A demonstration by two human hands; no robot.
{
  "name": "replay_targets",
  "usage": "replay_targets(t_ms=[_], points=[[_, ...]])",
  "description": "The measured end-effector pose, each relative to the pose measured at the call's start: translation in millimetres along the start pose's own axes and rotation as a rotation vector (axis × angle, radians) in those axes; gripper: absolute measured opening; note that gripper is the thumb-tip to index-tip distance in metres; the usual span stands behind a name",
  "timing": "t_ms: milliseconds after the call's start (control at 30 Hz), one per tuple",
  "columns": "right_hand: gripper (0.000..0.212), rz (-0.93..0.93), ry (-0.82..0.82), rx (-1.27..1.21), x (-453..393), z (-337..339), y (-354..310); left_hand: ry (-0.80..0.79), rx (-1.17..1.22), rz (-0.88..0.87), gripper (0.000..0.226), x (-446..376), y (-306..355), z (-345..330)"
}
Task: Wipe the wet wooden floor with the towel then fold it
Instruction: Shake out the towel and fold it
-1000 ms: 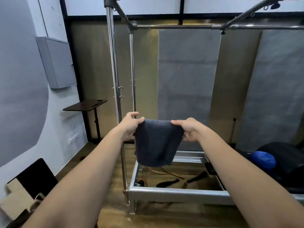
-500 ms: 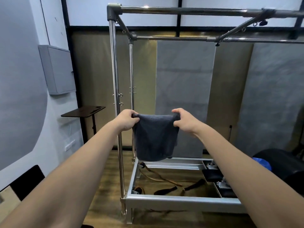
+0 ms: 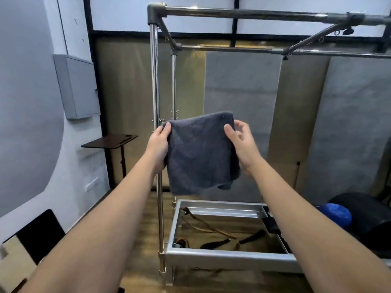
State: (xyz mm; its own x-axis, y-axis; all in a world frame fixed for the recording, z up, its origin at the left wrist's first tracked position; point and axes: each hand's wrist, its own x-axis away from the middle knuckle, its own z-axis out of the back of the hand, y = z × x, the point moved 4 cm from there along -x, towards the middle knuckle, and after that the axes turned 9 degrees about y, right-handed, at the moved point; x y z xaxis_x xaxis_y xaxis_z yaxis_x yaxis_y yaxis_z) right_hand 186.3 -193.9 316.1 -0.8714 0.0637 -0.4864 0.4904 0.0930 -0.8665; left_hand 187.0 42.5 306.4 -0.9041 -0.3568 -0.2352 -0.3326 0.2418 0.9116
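A dark grey towel (image 3: 200,153), folded over, hangs in the air at chest height in front of me. My left hand (image 3: 157,144) grips its upper left edge, thumb on the front. At the upper right edge my right hand (image 3: 241,142) pinches the cloth between thumb and fingers, the other fingers loosely spread. The towel's lower edge hangs free and a little rumpled above the metal frame. The wooden floor (image 3: 146,237) lies below, brown, with no wet patch that I can make out.
A steel exercise frame (image 3: 155,102) with upright poles and overhead bars stands straight ahead; its low rectangular base (image 3: 228,258) holds straps. A small dark side table (image 3: 110,141) and a grey wall cabinet (image 3: 77,87) are left. A blue ball (image 3: 336,214) and black cushion lie right.
Both hands have lifted the towel higher and brought it nearer to me. The right hand's fingers have loosened and spread at the right edge. The view has tilted upward.
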Motion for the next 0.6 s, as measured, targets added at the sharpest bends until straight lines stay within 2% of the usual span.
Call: replay_targets(t_ms=[33, 100, 133, 200, 300, 367, 433, 500, 533, 600], points=[[0.052, -0.149, -0.105, -0.009, 14, -9, 28, 0.065, -0.07, 0.019, 0.025, 6, -21, 13], [0.038, -0.351, -0.247, 0.067, 51, -19, 81, 0.157, -0.339, 0.004, 0.027, 24, -62, 43], [0.028, -0.401, -0.282, 0.096, 67, -25, 99, 0.167, -0.462, 0.013, 0.03, 32, -77, 57], [0.019, -0.424, -0.26, 0.093, 73, -34, 115, 0.174, -0.565, 0.023, 0.039, 29, -85, 74], [0.027, -0.418, -0.009, -0.085, 37, -55, 89, 0.197, -0.481, -0.051, 0.051, 0, -32, 77], [0.05, -0.447, 0.091, -0.2, 15, -71, 71, 0.056, -0.26, 0.022, 0.064, -14, -3, 78], [0.077, -0.564, 0.005, -0.215, 16, -85, 83, -0.146, -0.158, 0.23, 0.077, -9, -20, 91], [0.092, -0.73, -0.158, -0.189, 45, -87, 117, -0.256, -0.132, 0.38, 0.069, 12, -65, 117], [0.092, -0.796, -0.213, -0.125, 65, -85, 138, -0.234, -0.151, 0.426, 0.06, 22, -92, 135], [0.07, -0.851, -0.283, 0.041, 96, -81, 175, -0.101, -0.223, 0.515, 0.042, 34, -142, 168]])
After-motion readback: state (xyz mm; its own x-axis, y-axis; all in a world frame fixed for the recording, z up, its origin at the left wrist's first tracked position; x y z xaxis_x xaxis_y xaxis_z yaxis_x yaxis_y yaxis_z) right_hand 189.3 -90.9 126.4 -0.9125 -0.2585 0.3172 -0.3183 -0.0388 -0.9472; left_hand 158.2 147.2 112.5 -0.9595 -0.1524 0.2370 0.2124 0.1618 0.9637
